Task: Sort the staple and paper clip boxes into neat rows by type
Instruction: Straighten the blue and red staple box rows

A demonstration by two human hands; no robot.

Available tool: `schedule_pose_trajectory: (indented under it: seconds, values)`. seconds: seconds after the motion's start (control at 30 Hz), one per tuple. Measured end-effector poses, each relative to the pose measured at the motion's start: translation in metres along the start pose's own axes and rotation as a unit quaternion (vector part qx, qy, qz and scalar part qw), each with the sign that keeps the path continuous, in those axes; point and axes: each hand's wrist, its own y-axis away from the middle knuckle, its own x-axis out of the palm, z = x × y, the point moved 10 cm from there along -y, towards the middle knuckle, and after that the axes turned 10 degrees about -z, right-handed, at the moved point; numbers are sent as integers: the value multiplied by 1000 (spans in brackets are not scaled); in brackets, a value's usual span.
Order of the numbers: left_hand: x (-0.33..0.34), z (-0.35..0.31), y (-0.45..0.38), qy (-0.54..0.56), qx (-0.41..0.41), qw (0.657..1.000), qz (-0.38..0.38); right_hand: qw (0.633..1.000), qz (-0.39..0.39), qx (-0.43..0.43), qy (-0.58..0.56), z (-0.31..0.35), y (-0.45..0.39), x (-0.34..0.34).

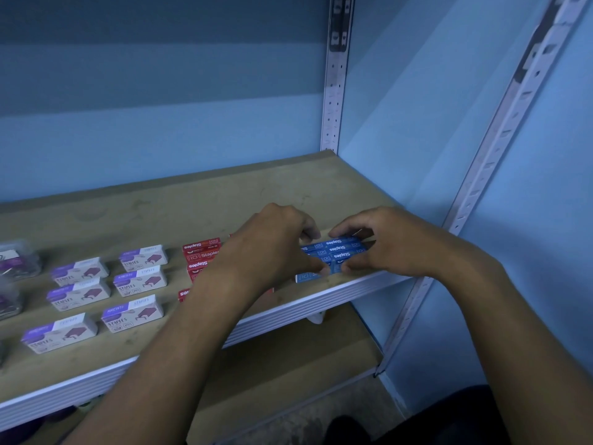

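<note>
Both hands, left hand (272, 245) and right hand (382, 242), pinch the blue staple boxes (333, 248) between them, likely squaring the row; red staple boxes (200, 255) lie just outside the left.

A wooden shelf (199, 200) on perforated metal uprights (333, 91) stands against a blue wall (160, 130).

A wooden shelf (199, 203) with a ribbed white front edge carries white-and-purple staple boxes (140, 280) in two columns on the left, red staple boxes (201, 252) in the middle, and blue staple boxes (333, 248) packed together near its right front corner. Clear containers (17, 261) sit at the far left edge.
</note>
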Motion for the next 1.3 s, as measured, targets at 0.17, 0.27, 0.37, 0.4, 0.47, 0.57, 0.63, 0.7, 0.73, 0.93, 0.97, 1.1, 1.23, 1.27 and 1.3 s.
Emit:
schedule_pose_trajectory:
  seconds: [0.17, 0.27, 0.37, 0.4, 0.47, 0.57, 0.63, 0.7, 0.73, 0.93, 0.97, 1.1, 1.23, 1.27, 1.3]
  values:
    - [-36, 9, 12, 12, 6, 998, -56, 997, -66, -30, -32, 15, 4, -18]
    - [-55, 20, 22, 9, -3, 998, -70, 992, -94, -63, -56, 34, 4, -21]
    - [-67, 36, 32, 1, -28, 997, -68, 988, -99, -99, -61, 58, 2, -16]
    - [-70, 41, 35, -3, -35, 997, -69, 988, -97, -109, -59, 65, 1, -13]
    - [-75, 50, 42, -10, -52, 996, -69, 987, -86, -120, -56, 78, 0, -4]
    - [-79, 59, 51, -14, -66, 996, -62, 987, -74, -137, -49, 95, -2, 8]
    - [-81, 64, 57, -12, -71, 996, -54, 986, -64, -145, -47, 106, -2, 15]
    - [-83, 68, 63, -8, -77, 996, -45, 987, -47, -148, -44, 114, -3, 23]
    - [-83, 70, 66, -11, -79, 996, -37, 987, -37, -149, -39, 118, -3, 27]
    - [-79, 75, 80, -35, -78, 996, -4, 989, 12, -145, -8, 130, -7, 53]
    - [-78, 76, 81, -36, -77, 996, 1, 989, 19, -144, -1, 130, -8, 57]
    - [-75, 80, 82, -43, -75, 996, 11, 989, 36, -139, 27, 132, -9, 67]
    - [-73, 82, 83, -65, -74, 995, 16, 988, 35, -141, 42, 134, -9, 70]
    - [-73, 82, 83, -71, -71, 995, 15, 989, 33, -141, 44, 134, -9, 70]
    - [-73, 81, 83, -76, -69, 995, 13, 988, 31, -142, 45, 134, -9, 69]
